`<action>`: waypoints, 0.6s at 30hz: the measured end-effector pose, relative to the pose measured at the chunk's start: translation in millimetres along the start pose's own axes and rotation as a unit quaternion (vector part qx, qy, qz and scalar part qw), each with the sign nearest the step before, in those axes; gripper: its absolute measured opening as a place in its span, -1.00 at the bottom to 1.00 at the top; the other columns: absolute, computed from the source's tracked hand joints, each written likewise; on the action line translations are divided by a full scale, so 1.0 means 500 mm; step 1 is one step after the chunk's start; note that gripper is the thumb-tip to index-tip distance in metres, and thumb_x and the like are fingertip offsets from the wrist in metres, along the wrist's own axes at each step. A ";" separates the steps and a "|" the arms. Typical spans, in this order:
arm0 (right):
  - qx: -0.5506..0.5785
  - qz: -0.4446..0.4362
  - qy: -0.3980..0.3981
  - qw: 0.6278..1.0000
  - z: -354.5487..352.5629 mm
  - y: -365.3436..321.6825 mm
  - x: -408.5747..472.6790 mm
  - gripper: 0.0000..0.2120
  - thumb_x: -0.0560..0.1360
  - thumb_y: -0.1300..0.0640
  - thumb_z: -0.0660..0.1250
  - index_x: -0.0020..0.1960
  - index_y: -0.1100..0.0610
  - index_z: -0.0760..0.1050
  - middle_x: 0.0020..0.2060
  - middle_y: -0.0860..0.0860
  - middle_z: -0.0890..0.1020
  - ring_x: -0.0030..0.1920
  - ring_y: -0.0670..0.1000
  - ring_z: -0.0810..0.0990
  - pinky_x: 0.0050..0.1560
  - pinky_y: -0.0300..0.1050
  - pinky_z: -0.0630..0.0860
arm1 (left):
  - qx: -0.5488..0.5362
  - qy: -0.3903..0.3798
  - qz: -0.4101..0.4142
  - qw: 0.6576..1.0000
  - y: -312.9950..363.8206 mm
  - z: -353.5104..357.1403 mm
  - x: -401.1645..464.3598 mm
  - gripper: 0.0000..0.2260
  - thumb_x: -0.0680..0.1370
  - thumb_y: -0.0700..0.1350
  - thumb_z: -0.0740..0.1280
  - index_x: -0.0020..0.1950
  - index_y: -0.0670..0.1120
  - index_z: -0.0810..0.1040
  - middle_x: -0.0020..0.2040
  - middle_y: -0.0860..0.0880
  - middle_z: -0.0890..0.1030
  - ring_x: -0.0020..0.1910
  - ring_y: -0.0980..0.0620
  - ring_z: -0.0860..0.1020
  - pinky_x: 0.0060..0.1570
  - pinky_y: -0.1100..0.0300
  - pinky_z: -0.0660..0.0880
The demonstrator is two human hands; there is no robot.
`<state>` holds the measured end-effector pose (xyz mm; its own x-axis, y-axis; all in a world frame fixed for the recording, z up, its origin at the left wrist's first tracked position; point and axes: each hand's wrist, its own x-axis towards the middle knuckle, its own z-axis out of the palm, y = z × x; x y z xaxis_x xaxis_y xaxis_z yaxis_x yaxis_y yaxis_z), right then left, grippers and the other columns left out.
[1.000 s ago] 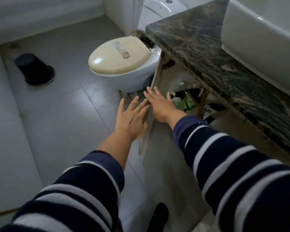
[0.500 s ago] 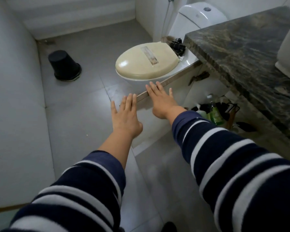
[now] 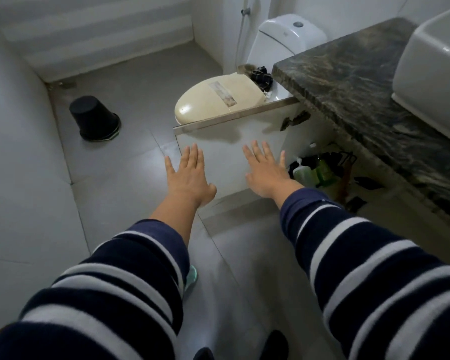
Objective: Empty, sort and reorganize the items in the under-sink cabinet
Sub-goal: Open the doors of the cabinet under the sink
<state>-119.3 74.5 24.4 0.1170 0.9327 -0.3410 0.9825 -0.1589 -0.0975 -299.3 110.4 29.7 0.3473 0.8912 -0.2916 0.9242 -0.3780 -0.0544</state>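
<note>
Reaching forward from the lower part of the frame, two arms in dark sleeves (image 3: pixel 369 268) with white stripes are seen from above. The left hand (image 3: pixel 190 178) is held flat near the middle of the frame, its fingers straight and close together, and nothing is gripped by it. The right hand (image 3: pixel 268 172) is spread flat just right of centre, its fingers straight and slightly apart, and nothing is held by it either. Both palms are turned toward the white cabinet door (image 3: pixel 234 141), which is swung wide open toward the toilet; whether the door is actually touched by either hand cannot be told.

The open cabinet (image 3: pixel 330 141) is seen right of centre, beneath a dark marbled counter (image 3: pixel 361 81) that fills the upper right. Inside it, just right of the right hand, a pale green pump bottle (image 3: pixel 303 174) is stood upright, with a darker green bottle (image 3: pixel 325 170) just beside it. Dark items (image 3: pixel 340 157) are packed behind these bottles, too shadowed to be made out. A white basin (image 3: pixel 437 68) is set on the counter at the far right edge.

A toilet with a cream lid (image 3: pixel 218 100) shut is placed at upper centre, behind the top edge of the door, and its white tank (image 3: pixel 289 35) is seen above it. A black bin (image 3: pixel 94 118) is stood upside down on the grey tiled floor (image 3: pixel 130 162) at the upper left.
</note>
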 end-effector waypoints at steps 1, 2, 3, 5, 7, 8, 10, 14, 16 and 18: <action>0.009 0.016 0.003 1.000 -0.002 0.006 -0.022 -0.36 0.63 0.06 0.01 0.53 -0.02 -0.33 0.53 -0.01 -0.30 0.51 0.07 -0.36 0.43 0.30 -0.30 | 0.006 0.007 0.013 1.000 0.004 -0.009 -0.009 -0.26 0.57 0.14 0.07 0.54 -0.12 -0.29 0.55 -0.05 -0.32 0.53 -0.01 -0.30 0.45 -0.24 -0.25; 0.017 0.033 0.006 0.999 -0.003 0.012 -0.044 -0.38 0.63 0.03 0.00 0.53 -0.03 -0.32 0.53 -0.01 -0.29 0.51 0.07 -0.35 0.42 0.30 -0.30 | 0.011 0.013 0.029 0.999 0.011 -0.018 -0.017 -0.26 0.57 0.14 0.07 0.54 -0.12 -0.29 0.55 -0.05 -0.31 0.53 -0.01 -0.29 0.45 -0.24 -0.25; 0.023 0.050 0.009 0.998 -0.003 0.018 -0.067 -0.39 0.64 0.00 -0.01 0.53 -0.03 -0.31 0.53 -0.01 -0.28 0.52 0.07 -0.34 0.42 0.30 -0.29 | 0.013 0.016 0.046 0.999 0.021 -0.027 -0.025 -0.26 0.56 0.15 0.08 0.55 -0.11 -0.28 0.55 -0.05 -0.30 0.53 -0.01 -0.29 0.45 -0.25 -0.24; 0.035 0.080 0.011 0.996 0.003 0.034 -0.106 -0.40 0.64 -0.05 -0.03 0.54 -0.04 -0.29 0.54 -0.01 -0.26 0.52 0.07 -0.32 0.44 0.31 -0.26 | 0.018 0.018 0.083 0.996 0.051 -0.038 -0.035 -0.25 0.56 0.15 0.10 0.55 -0.11 -0.26 0.56 -0.05 -0.28 0.53 -0.01 -0.29 0.45 -0.26 -0.24; 0.050 0.105 0.004 0.993 0.011 0.057 -0.138 -0.41 0.64 -0.07 -0.04 0.54 -0.04 -0.28 0.54 -0.01 -0.24 0.53 0.07 -0.31 0.45 0.32 -0.23 | 0.019 0.011 0.116 0.993 0.092 -0.040 -0.038 -0.24 0.55 0.15 0.12 0.55 -0.11 -0.25 0.56 -0.04 -0.27 0.53 -0.01 -0.29 0.44 -0.26 -0.26; 0.058 0.119 -0.001 0.991 0.016 0.071 -0.152 -0.41 0.64 -0.07 -0.04 0.54 -0.04 -0.27 0.54 -0.01 -0.24 0.53 0.06 -0.31 0.45 0.32 -0.23 | 0.019 0.005 0.130 0.991 0.114 -0.039 -0.037 -0.24 0.56 0.15 0.13 0.56 -0.10 -0.24 0.56 -0.04 -0.26 0.53 -0.01 -0.29 0.44 -0.26 -0.26; 0.078 0.148 -0.013 0.986 0.027 0.103 -0.174 -0.41 0.64 -0.08 -0.04 0.54 -0.05 -0.27 0.54 -0.02 -0.25 0.53 0.06 -0.31 0.45 0.31 -0.24 | 0.021 -0.009 0.159 0.987 0.160 -0.034 -0.028 -0.25 0.56 0.15 0.14 0.56 -0.08 -0.24 0.57 -0.02 -0.25 0.53 0.00 -0.29 0.44 -0.27 -0.26; 0.111 0.198 -0.031 0.974 0.057 0.182 -0.200 -0.42 0.64 -0.09 -0.04 0.54 -0.06 -0.27 0.54 -0.02 -0.26 0.52 0.05 -0.33 0.45 0.28 -0.26 | 0.008 -0.039 0.208 0.977 0.255 -0.027 0.007 -0.29 0.58 0.11 0.15 0.57 -0.05 -0.21 0.57 0.00 -0.22 0.54 0.00 -0.27 0.45 -0.25 -0.24; 0.127 0.216 -0.047 0.967 0.071 0.224 -0.210 -0.42 0.64 -0.08 -0.05 0.54 -0.06 -0.27 0.53 -0.02 -0.27 0.52 0.05 -0.33 0.45 0.27 -0.26 | 0.009 -0.050 0.232 0.971 0.300 -0.022 0.024 -0.30 0.58 0.09 0.16 0.57 -0.04 -0.18 0.58 0.01 -0.19 0.54 0.00 -0.26 0.45 -0.24 -0.23; 0.142 0.233 -0.053 0.961 0.081 0.264 -0.212 -0.42 0.64 -0.09 -0.05 0.54 -0.06 -0.27 0.54 -0.01 -0.27 0.52 0.05 -0.33 0.45 0.27 -0.26 | 0.004 -0.061 0.247 0.967 0.339 -0.017 0.047 -0.30 0.57 0.08 0.17 0.58 -0.02 -0.16 0.58 0.02 -0.16 0.54 0.00 -0.24 0.46 -0.24 -0.22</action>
<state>-7.7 -58.3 10.0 0.5046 0.7026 -0.5018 0.7458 -0.6475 -0.1566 -133.4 69.6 21.5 0.7247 0.5648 -0.3946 0.6482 -0.7531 0.1126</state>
